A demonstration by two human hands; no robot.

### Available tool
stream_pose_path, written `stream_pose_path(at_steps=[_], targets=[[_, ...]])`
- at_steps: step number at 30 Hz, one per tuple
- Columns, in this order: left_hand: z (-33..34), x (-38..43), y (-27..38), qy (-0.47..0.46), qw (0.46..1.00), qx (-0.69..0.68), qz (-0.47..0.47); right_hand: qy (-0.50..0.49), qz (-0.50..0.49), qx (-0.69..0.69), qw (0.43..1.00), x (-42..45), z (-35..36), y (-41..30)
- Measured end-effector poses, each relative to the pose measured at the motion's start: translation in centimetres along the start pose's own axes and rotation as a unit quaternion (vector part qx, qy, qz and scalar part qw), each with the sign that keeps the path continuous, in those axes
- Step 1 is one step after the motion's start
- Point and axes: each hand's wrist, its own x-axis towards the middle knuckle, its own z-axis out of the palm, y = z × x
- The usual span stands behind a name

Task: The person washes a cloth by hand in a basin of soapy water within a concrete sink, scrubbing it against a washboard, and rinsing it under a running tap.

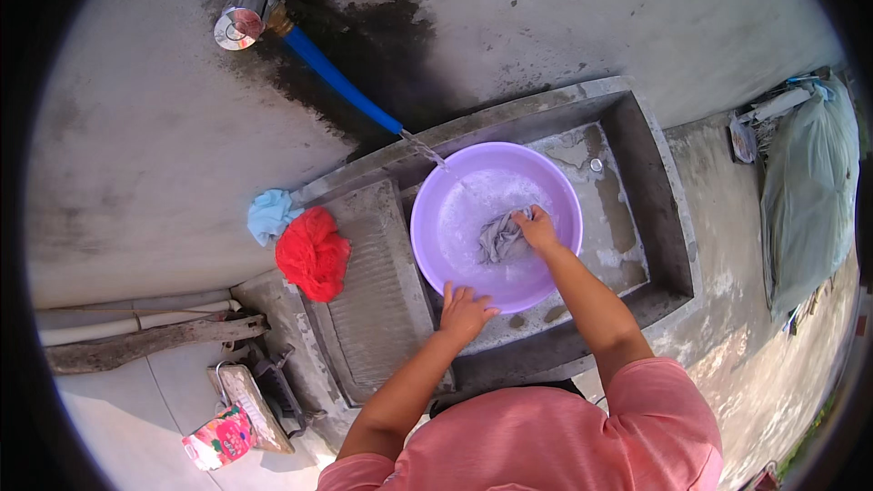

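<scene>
A round purple plastic basin (430,259) stands in a concrete wash sink (658,150). Water runs into it from a blue hose (341,82) fixed to a metal tap (243,17) on the wall. In the basin lies a wet grey cloth (501,239), pinched at its right side by my right hand (537,228). My left hand (465,314) rests on the near rim of the basin, fingers spread. Left of the basin is a ridged concrete washboard (372,293), with a bunched red cloth (314,254) on its far left edge and a light blue cloth (269,215) beside that.
A metal drain (596,165) shows in the sink floor. At the lower left are a white pipe (136,326), a wooden log (157,344), a wooden board (252,406) and a pink floral packet (222,438). A large translucent plastic bag (811,198) stands at the right.
</scene>
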Motion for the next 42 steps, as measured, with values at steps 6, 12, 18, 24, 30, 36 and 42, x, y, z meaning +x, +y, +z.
stream_pose_path(at_steps=[6, 12, 18, 24, 30, 36, 42], targets=[[0.5, 0.2, 0.4, 0.056, 0.991, -0.113, 0.039, 0.293, -0.107, 0.238, 0.92, 5.5, 4.3, -4.0], [1.2, 0.3, -0.1, 0.104, 0.981, -0.153, 0.052, 0.194, -0.186, 0.005, 0.963, 3.4, 16.9, -6.0], [1.6, -0.3, -0.9, 0.107, 0.975, -0.181, 0.065, -0.354, -0.248, -0.141, 0.891, -5.8, 10.1, 1.6], [1.0, 0.0, -0.6, 0.085, 0.98, -0.175, 0.05, -0.519, -0.115, -0.429, 0.73, -4.4, -3.2, 0.0], [-0.3, 0.5, -0.5, 0.021, 0.984, -0.178, 0.015, -0.216, -0.295, -0.755, 0.545, -2.9, -9.6, -11.4], [0.3, 3.2, 0.0, 0.169, 0.919, -0.327, -0.138, -0.155, -0.291, -0.48, 0.813, -5.9, -6.2, -12.3], [-0.8, 7.0, -1.1, 0.176, 0.839, -0.497, -0.131, -0.205, -0.289, -0.183, 0.917, -9.5, -2.5, -11.5]])
